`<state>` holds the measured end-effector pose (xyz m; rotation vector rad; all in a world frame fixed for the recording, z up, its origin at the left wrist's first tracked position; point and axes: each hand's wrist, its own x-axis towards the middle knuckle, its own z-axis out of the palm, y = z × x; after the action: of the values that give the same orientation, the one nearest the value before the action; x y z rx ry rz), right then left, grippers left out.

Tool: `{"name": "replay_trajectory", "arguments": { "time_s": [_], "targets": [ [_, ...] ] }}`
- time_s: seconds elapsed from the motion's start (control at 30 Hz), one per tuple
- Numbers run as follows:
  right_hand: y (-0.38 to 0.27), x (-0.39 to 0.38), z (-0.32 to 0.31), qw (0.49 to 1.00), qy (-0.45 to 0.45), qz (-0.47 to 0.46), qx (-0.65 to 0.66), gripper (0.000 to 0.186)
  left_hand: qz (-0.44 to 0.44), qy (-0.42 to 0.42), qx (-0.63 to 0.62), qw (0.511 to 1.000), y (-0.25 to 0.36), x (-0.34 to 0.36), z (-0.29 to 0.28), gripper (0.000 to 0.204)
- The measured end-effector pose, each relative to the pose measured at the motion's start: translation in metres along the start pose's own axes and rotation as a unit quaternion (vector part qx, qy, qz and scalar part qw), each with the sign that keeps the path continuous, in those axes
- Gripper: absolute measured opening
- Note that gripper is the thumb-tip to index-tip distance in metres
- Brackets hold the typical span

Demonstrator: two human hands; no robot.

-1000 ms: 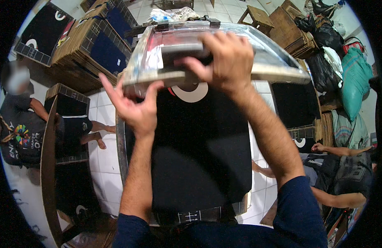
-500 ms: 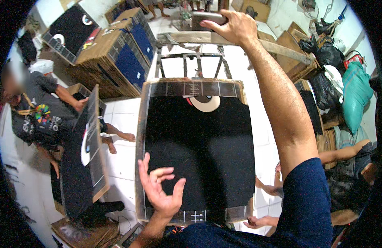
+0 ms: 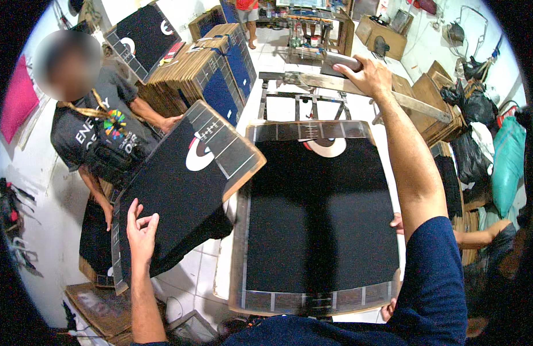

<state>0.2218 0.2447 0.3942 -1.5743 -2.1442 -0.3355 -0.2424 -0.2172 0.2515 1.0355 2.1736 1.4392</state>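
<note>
Grey, rectangular block (image 3: 337, 60), held snugly in right hand (image 3: 373, 76) beyond far end of flat, black-cloth-covered board (image 3: 350, 301); left of that board, empty left hand (image 3: 142, 235), loosely spread, near second black-cloth-covered board (image 3: 232, 154) in co-worker's hands (image 3: 171, 123).

Covered, cropped and softened parts around the hands
The right hand (image 3: 371, 78) covers one end of a dark block (image 3: 342, 61) (its underside cannot be made out); the left hand (image 3: 142, 232) hides a patch of the slanted board (image 3: 174, 190). At left, a co-worker's head (image 3: 67, 64) is blurred; at right, the navy sleeve (image 3: 432, 271) masks part of another person's arm (image 3: 482, 236). The far red-shirted figure (image 3: 247, 16) loses its head to the upper edge.
</note>
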Motion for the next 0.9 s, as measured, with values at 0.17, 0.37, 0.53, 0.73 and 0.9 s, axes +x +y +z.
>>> {"name": "replay_trajectory", "arguments": {
  "time_s": [0.17,0.37,0.53,0.73,0.9],
  "targets": [
    [-0.012,-0.009,-0.006,0.999,0.032,0.009,-0.016,0.086,-0.023,-0.055,0.158,0.986,-0.039,0.045,-0.020,0.071],
    [-0.022,0.004,-0.016,0.998,0.051,-0.013,-0.034,0.082,0.064,-0.034,0.355,0.932,-0.144,0.108,-0.035,0.072],
    [-0.042,0.020,-0.044,0.997,0.055,-0.020,-0.056,0.085,-0.114,-0.055,0.458,0.880,-0.243,0.174,-0.087,0.070],
    [-0.084,0.016,-0.093,0.999,0.022,0.024,0.034,0.078,-0.098,-0.122,0.366,0.917,-0.291,0.142,-0.131,0.065],
    [-0.081,-0.010,-0.116,0.997,0.058,-0.005,0.043,0.084,-0.154,-0.185,0.215,0.946,-0.262,0.079,-0.122,0.052]
  ]
}}
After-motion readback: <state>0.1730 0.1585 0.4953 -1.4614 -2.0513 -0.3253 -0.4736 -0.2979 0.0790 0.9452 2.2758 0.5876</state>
